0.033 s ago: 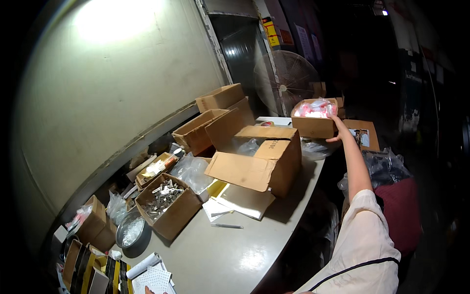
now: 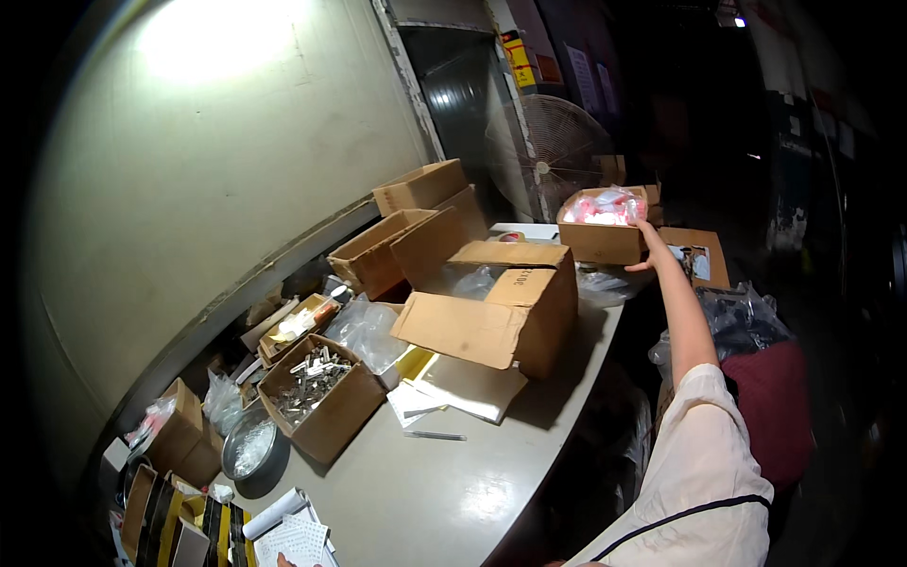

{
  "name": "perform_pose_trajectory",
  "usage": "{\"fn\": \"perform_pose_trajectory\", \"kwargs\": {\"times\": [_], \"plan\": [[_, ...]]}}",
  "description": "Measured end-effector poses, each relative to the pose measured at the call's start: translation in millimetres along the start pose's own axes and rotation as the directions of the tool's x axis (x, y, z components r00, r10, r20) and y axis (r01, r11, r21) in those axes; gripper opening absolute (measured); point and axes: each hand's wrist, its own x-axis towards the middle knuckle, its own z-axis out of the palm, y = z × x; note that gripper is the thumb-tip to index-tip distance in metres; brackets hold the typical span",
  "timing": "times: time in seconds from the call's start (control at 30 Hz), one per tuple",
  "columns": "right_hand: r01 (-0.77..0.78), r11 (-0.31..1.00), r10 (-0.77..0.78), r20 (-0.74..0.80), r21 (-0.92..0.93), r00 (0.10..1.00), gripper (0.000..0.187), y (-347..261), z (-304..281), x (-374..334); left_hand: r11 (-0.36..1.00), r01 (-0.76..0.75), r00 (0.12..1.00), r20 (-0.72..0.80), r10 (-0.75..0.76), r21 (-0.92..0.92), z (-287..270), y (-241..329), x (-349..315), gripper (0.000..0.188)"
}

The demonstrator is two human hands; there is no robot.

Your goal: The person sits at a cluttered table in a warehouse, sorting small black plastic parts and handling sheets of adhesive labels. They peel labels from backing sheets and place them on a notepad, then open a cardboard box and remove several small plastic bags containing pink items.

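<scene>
Open brown cardboard box (image 2: 601, 244) of clear plastic bags with pink contents (image 2: 607, 205), just left of the right hand's (image 2: 645, 248) fingers.
Spread, they meet its edge; whether gripping, I cannot tell. White paper notepad (image 2: 295, 539) beside the left hand's (image 2: 286, 561) fingertips, their hold hidden.

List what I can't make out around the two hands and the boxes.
Left hand: head view; the lower edge cuts most of it off, so its grip cannot be told.
Right hand: head view; too small to tell whether it grips the cardboard box or only touches it.
Large flapped carton: head view; its front flap hides much of the inside.
Notepad: head view; marks too small to read.
</scene>
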Motion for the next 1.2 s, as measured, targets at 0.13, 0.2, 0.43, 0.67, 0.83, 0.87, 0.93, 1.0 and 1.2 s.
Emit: {"fn": "perform_pose_trajectory", "kwargs": {"times": [0.13,0.2,0.43,0.67,0.83,0.87,0.93,1.0,1.2], "plan": [[0.033,0.997,-0.033,0.008,0.075,0.999,0.069,13.8,16.4,-20.1,0.997,0.045,0.998,0.035,-0.047,0.056,-11.9,5.8,-11.7,0.077],[0.005,0.992,-0.012,0.050,0.123,0.999,0.068,11.6,4.6,-26.0,0.999,0.046,0.999,-0.009,-0.046,-0.001,-17.7,18.5,-5.5,0.077],[0.129,0.987,-0.131,0.020,0.093,0.991,0.059,-18.8,1.4,-46.2,0.989,0.103,0.994,0.039,-0.100,-0.102,-14.4,17.7,0.6,0.075],[0.172,0.979,-0.186,0.132,0.110,0.974,0.075,-61.7,1.1,-69.4,0.984,0.112,0.993,0.045,-0.107,-0.135,-4.9,7.4,-3.4,0.069],[0.192,0.981,-0.195,0.122,0.035,0.973,0.068,-67.2,18.9,-97.4,0.994,0.085,0.996,0.048,-0.082,-0.074,3.6,-10.3,-2.4,0.068],[0.170,0.984,-0.177,0.172,0.054,0.969,0.071,-66.7,24.1,-106.4,0.990,0.100,0.994,0.051,-0.096,-0.094,4.6,-8.9,-5.5,0.068],[0.110,0.989,-0.133,0.281,0.097,0.951,0.077,-59.4,41.2,-123.9,0.986,0.127,0.990,0.069,-0.120,-0.104,-1.9,-9.5,-10.0,0.069],[0.073,0.993,-0.096,0.292,0.088,0.952,0.075,-51.4,60.3,-133.2,0.985,0.139,0.987,0.098,-0.129,-0.103,-11.1,-5.0,-6.4,0.068],[0.095,0.987,-0.040,0.371,-0.132,0.928,0.084,-30.2,112.3,-128.0,0.988,0.152,0.981,0.130,-0.146,-0.038,-12.2,-0.2,-0.7,0.067]]}}
